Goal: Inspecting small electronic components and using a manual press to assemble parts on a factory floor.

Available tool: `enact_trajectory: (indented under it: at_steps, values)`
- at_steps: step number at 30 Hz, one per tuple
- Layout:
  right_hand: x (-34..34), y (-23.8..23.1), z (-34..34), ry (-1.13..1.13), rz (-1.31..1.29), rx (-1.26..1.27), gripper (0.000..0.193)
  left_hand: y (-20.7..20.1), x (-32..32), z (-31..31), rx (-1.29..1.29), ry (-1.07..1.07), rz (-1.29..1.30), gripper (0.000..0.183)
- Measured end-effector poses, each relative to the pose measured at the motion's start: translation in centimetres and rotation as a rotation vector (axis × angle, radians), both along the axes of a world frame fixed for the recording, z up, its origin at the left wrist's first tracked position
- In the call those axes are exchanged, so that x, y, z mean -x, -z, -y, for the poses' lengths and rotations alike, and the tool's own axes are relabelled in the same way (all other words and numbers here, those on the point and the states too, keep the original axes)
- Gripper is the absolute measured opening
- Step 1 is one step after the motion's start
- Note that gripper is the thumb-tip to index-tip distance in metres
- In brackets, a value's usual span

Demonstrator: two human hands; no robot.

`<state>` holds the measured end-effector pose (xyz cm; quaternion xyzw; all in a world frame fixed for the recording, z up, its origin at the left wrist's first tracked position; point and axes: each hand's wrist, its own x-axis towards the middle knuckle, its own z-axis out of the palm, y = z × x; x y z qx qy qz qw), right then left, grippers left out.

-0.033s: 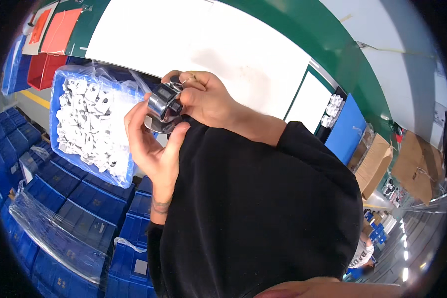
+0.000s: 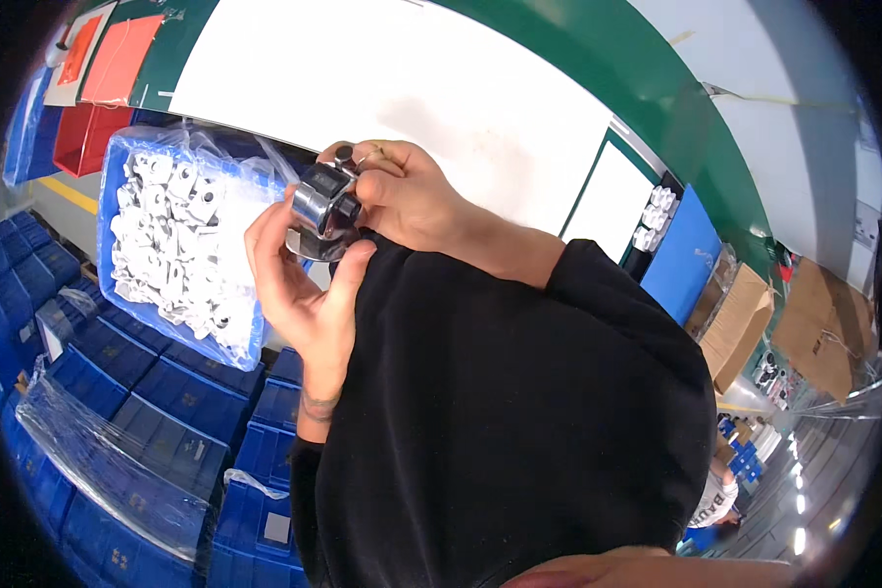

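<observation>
Between my two hands is a shiny chrome tap-like fitting (image 2: 314,208) with a round body, a dark round end and a small knob on top. My left hand (image 2: 299,294) holds it from below and the left side, thumb and fingers curled around its lower part. My right hand (image 2: 407,191) grips its upper right side, with fingers bent near the knob. The palms hide part of the fitting. Just left of it, a blue crate (image 2: 108,220) lined with clear plastic holds many white-looking fittings (image 2: 167,235).
A white work surface (image 2: 294,59) lies beyond my hands. Stacked blue crates (image 2: 191,382) stand at lower left, some under plastic film. A red bin (image 2: 78,142) is at far left. At right are a blue panel (image 2: 681,260) and an open cardboard box (image 2: 740,323). Another person (image 2: 715,500) is in the distance.
The chrome fitting has turned slightly in my hands, so its small top knob shows more plainly. Both hands stay in nearly the same place.
</observation>
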<state>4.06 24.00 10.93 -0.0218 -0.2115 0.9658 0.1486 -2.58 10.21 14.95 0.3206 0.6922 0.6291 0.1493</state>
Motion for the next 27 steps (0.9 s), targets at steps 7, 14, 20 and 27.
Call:
enact_trajectory:
  at_steps: [7, 14, 20, 27]
  values:
    - [1.8, 0.4, 5.3, -0.045, 0.023, 0.211, 0.034, -0.8, 0.0, 3.2, -0.063, -0.143, -0.003, 0.071]
    - [3.6, -2.9, 9.1, -0.029, -0.061, -0.156, 0.046, -1.2, 2.0, 8.5, -0.107, -0.208, -0.484, 0.062]
    - [4.4, -4.5, 11.9, -0.077, -0.129, -0.239, 0.059, -1.1, 3.2, 12.5, -0.148, -0.262, -0.722, 0.054]
    - [5.1, -4.7, 14.7, -0.053, -0.132, -0.44, 0.07, -0.9, 4.0, 15.6, -0.207, -0.266, -0.688, 0.054]
